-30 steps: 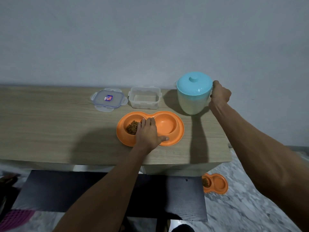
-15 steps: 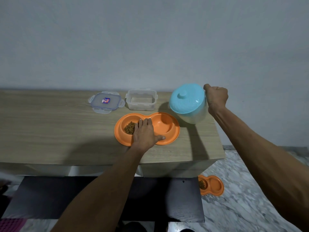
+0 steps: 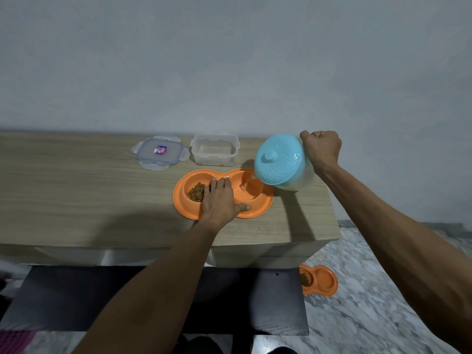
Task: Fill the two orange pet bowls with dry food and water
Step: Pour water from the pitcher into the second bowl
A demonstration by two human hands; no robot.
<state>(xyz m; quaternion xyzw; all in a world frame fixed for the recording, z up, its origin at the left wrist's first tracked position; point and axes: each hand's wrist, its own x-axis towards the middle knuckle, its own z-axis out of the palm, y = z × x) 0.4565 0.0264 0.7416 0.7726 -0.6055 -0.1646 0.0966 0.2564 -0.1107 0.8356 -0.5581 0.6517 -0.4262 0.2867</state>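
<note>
Orange bowl (image 3: 181, 205), a double one with two wells, sits on the counter (image 3: 76, 190) at mid-frame, close to the counter's front edge.

Furthest left of the things on the counter, toward the back, a clear lid (image 3: 161, 153) with a small label lies flat, its clips splayed out. Just right of it, not touching, stands a clear box (image 3: 215, 153) with its top open; nothing shows inside it.

In front of these two lies the bowl. Its left well holds a small heap of brown kibble (image 3: 196, 192) that leaves part of the bottom bare. The left hand (image 3: 219, 201) lies flat over the bridge between the wells. Its fingers are straight and together with the tips beside the kibble, and the thumb is spread along the near rim.

The right well holds a shallow pool of water (image 3: 251, 189). A thin clear stream seems to fall into it from the jug (image 3: 298, 180), which is tipped leftward over the well's far right edge. The jug is pale, with a blue cap (image 3: 278, 159) facing the camera.

The right hand (image 3: 321, 149) is a closed fist at the jug's right side and carries it; the fingers hide the handle.

At lower right a floor bowl (image 3: 319, 279), also orange and double, rests on the marble floor (image 3: 370, 315) with kibble in its left well.
</note>
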